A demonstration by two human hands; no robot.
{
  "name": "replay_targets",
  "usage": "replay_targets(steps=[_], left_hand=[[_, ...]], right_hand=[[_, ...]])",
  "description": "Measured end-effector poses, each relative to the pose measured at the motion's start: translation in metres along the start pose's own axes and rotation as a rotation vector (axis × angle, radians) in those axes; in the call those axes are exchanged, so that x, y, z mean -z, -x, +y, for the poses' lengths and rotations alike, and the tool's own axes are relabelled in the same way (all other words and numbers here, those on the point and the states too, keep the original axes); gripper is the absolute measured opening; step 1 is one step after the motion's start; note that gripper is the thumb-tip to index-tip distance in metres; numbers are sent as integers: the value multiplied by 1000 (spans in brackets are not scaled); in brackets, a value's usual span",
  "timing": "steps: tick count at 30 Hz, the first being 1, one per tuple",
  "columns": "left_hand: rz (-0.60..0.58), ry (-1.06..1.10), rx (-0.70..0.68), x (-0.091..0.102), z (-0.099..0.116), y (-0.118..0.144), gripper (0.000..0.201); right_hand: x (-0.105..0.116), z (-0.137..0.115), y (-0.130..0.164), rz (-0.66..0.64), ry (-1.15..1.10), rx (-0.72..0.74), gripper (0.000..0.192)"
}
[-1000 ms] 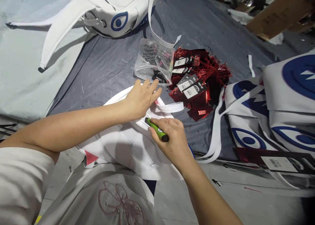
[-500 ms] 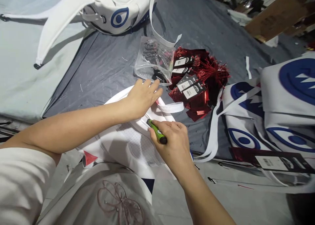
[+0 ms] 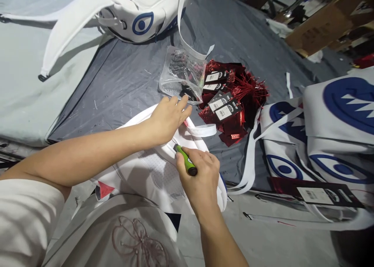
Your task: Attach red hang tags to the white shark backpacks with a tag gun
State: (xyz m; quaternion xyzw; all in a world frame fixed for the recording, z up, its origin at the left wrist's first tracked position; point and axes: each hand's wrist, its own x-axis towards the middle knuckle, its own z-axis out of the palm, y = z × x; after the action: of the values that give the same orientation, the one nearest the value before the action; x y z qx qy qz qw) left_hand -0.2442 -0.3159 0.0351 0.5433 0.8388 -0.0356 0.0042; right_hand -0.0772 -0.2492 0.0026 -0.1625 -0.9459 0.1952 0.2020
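Observation:
A white bag (image 3: 152,169) with a dotted mesh panel lies at the near table edge, against my body. My left hand (image 3: 169,119) grips its far rim, fingers curled over the edge. In my right hand (image 3: 201,173) is a slim green-handled tool (image 3: 186,160) with a black end. Its thin tip meets the bag's white edging just below my left hand; the tip is too small to make out fully. A white strap (image 3: 203,130) loops out to the right of my left fingers, near a bit of red on the bag.
Beyond my hands lie a clear plastic pouch (image 3: 182,76) and a pile of red foil packets with black tags (image 3: 226,111). White bags with blue eyes stand right (image 3: 340,142) and at the back (image 3: 163,21). Loose straps (image 3: 248,169) hang over the grey-covered table's (image 3: 117,92) edge.
My right hand and forearm have shifted slightly left and down, and the green handle is more upright. The left hand keeps its hold. The view has turned a little to the right.

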Motion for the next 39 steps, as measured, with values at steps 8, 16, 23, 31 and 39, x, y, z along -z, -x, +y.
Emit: replay_targets(steps=[8,16,23,31,39], left_hand=[[3,-7,15,-1,3,0,68],[17,12,-7,-1,1,1,68],[-5,20,-6,3,2,1,71],[-14,-19,-30,2,-1,0,76],[-51,-46,-5,12,2,8,78]], right_hand=[[2,0,4,16,-60,-50,18],[-1,-2,2,39,-116,-93,17],[-4,0,3,45,-127,-86,18],[-6,0,0,42,-118,-99,17],[0,-1,4,17,-232,-39,18]])
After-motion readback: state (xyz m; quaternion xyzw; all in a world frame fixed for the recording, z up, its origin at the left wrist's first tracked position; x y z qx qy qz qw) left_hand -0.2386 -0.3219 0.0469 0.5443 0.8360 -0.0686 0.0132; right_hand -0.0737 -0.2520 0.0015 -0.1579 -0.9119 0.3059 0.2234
